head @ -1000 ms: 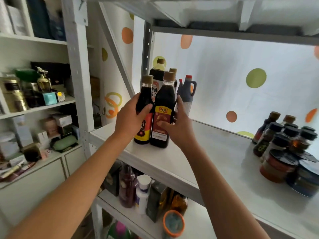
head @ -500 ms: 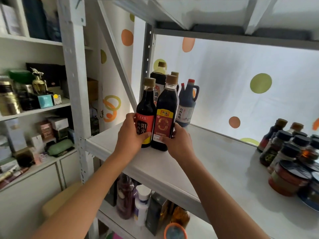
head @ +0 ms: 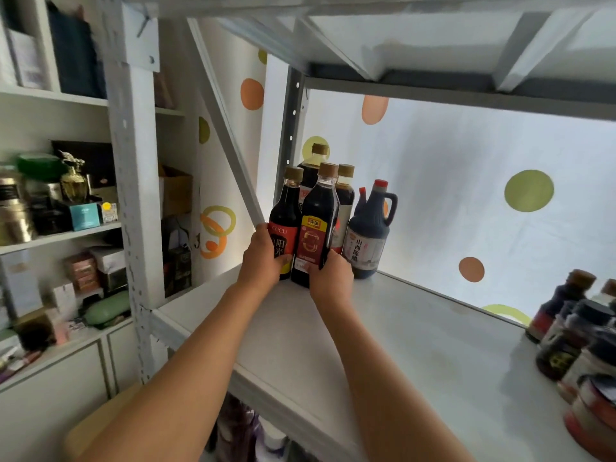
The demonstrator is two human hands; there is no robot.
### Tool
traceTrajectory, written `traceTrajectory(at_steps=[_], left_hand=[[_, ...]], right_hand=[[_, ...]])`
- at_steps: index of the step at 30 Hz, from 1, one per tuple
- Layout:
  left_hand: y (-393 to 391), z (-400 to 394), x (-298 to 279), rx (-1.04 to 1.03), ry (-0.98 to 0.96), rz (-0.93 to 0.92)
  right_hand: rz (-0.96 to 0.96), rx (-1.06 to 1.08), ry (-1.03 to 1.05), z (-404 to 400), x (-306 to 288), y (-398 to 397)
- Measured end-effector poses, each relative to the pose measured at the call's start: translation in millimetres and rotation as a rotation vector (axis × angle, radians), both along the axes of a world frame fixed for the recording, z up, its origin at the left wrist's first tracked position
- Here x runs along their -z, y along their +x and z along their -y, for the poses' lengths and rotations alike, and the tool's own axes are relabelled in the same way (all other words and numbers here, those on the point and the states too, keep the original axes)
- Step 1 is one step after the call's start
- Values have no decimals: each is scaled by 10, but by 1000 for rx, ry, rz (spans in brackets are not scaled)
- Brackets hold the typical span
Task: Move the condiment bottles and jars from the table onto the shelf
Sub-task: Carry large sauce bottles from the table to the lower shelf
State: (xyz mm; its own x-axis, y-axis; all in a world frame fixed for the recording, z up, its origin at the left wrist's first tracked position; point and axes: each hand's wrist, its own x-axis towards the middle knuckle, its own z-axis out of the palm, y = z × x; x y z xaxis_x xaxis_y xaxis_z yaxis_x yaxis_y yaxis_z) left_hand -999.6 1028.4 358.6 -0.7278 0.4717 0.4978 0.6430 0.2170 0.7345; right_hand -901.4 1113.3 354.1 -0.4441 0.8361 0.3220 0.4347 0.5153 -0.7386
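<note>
The left hand (head: 263, 258) was closed around the lower body of a dark glass bottle with a red-and-black label and a brown cap (head: 286, 225), and the right hand (head: 331, 278) was closed around the base of a taller dark bottle with a red-and-gold label and a brown cap (head: 318, 225). Both bottles stood upright, side by side and touching, on the white metal shelf board (head: 383, 345), toward its rear left corner. Immediately to their left ran the grey diagonal brace (head: 230, 141) of the rack; the left hand's grip lay against its lower end, so no free room remained on that side. Directly behind stood two more brown-capped dark bottles (head: 345, 195) and, to the right of these, a dark blue plastic jug with a handle and a red cap (head: 371, 235), close to the right hand. The centre of the board, from its front edge to the spotted backdrop (head: 500, 181), was open. A cluster of small dark bottles and red-lidded jars (head: 580, 348) occupied the right end, well apart from the hands. Compared with the frame half a second earlier, both bottles had been moved deeper along the shelf, nearer the rear group, and the hands had kept the same low holds.
</note>
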Motion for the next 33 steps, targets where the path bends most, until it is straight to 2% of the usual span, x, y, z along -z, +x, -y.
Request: traceTrajectory(at_steps=[13, 29, 33], left_hand=[[-319, -354, 103, 40, 13, -2], [-438, -487, 221, 79, 73, 0], [-462, -498, 251, 84, 51, 4]], right_hand=[[89, -7, 128, -335, 222, -315], [-16, -28, 78, -445, 303, -334], [23, -14, 79, -397, 256, -303]])
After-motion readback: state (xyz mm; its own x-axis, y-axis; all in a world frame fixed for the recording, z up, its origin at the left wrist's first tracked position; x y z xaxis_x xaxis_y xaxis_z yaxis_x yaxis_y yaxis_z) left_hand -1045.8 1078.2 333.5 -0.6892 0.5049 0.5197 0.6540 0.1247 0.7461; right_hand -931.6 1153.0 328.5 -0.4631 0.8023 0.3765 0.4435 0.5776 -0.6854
